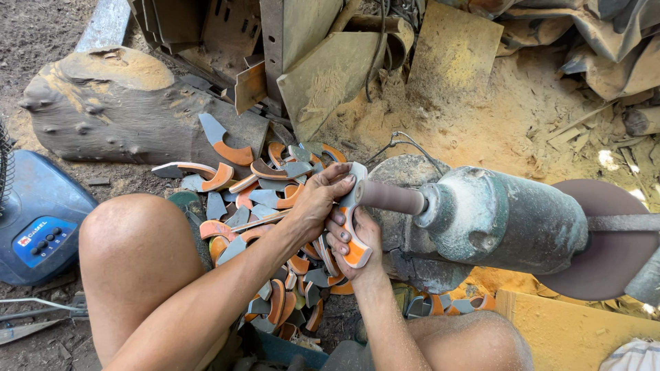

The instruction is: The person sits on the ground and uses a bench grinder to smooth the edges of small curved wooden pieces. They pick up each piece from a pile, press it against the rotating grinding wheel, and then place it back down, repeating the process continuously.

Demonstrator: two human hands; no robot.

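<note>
Head cam shows both hands, left hand and right hand, gripping one curved orange-and-grey piece against the sanding drum, pile of similar pieces just left.

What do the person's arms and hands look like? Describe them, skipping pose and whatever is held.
Both are bare: no gloves, sleeves, watch or rings show on the left hand or the right hand. The forearms are uncovered right to the frame edge. Fingernails are short, and fine dust seems to cling to the fingers.
</note>
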